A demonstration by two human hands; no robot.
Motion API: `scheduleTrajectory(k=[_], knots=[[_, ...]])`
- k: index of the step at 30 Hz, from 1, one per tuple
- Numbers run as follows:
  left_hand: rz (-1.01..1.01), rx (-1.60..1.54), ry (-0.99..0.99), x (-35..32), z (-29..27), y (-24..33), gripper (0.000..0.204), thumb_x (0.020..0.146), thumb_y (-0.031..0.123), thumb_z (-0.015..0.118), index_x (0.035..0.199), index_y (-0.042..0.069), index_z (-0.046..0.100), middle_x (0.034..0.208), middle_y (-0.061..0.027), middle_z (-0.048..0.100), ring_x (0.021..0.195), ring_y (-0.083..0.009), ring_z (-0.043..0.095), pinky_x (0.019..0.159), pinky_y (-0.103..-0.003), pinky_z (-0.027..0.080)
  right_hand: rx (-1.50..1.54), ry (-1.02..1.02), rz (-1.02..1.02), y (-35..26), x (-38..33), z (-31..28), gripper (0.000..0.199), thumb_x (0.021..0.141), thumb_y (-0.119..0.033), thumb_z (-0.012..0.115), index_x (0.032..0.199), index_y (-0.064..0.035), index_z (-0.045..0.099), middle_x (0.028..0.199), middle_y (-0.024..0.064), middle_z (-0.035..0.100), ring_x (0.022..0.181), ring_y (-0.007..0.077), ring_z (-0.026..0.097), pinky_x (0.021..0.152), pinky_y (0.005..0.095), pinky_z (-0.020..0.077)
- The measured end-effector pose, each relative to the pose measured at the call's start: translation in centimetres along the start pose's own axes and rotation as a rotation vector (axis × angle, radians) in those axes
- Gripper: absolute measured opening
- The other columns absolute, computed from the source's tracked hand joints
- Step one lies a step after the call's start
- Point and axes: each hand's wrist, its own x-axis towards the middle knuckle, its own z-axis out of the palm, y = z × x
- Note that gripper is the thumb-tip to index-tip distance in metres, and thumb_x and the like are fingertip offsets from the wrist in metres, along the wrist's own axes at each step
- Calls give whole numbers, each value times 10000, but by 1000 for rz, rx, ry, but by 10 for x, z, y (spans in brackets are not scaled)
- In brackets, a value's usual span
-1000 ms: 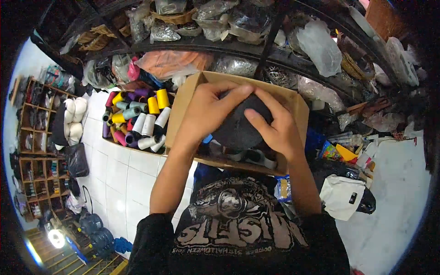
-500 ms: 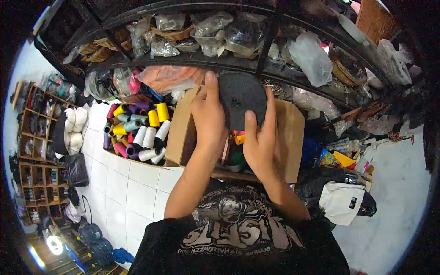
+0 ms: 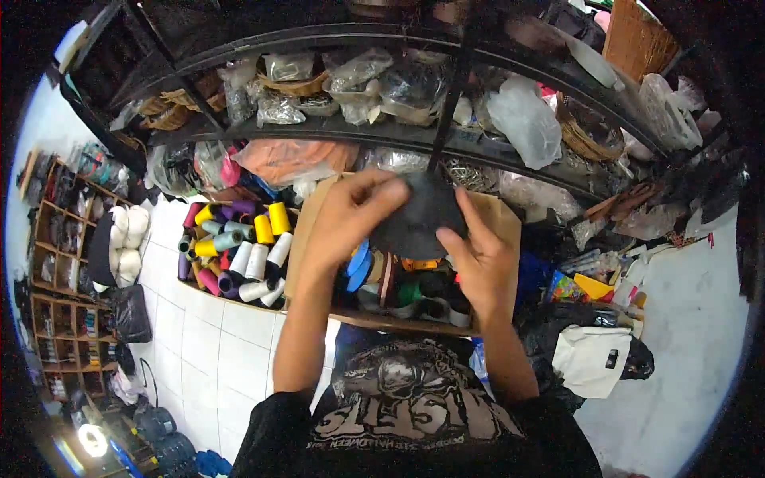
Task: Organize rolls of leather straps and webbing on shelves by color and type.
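A dark, rounded piece of black fabric [image 3: 418,223] is held up between both hands above an open cardboard box [image 3: 307,231]. My left hand [image 3: 347,219] grips its left edge, fingers curled over the top. On the right and lower edge, my right hand [image 3: 478,259] pinches it with the index finger raised. Inside the box lie rolls of ribbon and tape in blue, orange, green and black [image 3: 398,287]. The box rests on a wooden ledge at chest height.
Left of the box is a pile of coloured thread cones [image 3: 235,251]. A dark curved shelf [image 3: 414,131] above holds plastic bags and baskets. A white bag [image 3: 590,358] lies at the lower right. White tiled floor [image 3: 191,350] shows below left.
Both hands lifted the dark fabric out of the box and up toward the shelf; it now sits higher and the ribbon rolls inside the box are uncovered.
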Motion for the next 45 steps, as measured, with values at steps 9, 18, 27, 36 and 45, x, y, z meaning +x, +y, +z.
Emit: scheduleTrajectory(k=[9,18,27,36,45], knots=[[138,-70,-187,3,9,20,335,732,172,707,1001,-10,623,928,-61,630,895,-136,566,814,-273,436,-113,-223,-197,-3,14,-29,442,729,-187,702,1139,-68,589,1184,111,567,1084,213,555,904,288,424],[310,109,-314,8,18,15,324,798,202,652,1051,6,603,999,-125,645,943,-195,608,834,-306,452,-96,-147,-347,7,6,-30,360,755,-188,700,1099,-114,627,1173,22,581,772,98,643,726,236,501],[244,17,-136,17,41,4,273,825,196,621,1006,-8,620,912,-97,651,837,-132,587,752,-267,457,-78,-236,-116,6,4,-38,635,726,-251,720,1276,-77,456,1252,105,514,1107,199,537,935,290,416],[-9,-258,-119,44,40,24,312,868,238,577,1007,-38,615,920,-68,635,844,-120,553,783,-251,431,-446,-201,-432,-10,28,-46,1030,588,-489,769,1342,-20,246,1368,164,300,1285,361,256,1015,464,247],[263,-439,-348,82,18,115,632,906,529,356,1230,-4,459,1127,-140,533,1015,-227,540,773,-336,481,114,288,-656,-66,99,-115,1371,474,-374,872,1402,-43,-81,1241,223,430,1163,296,438,1004,402,316]])
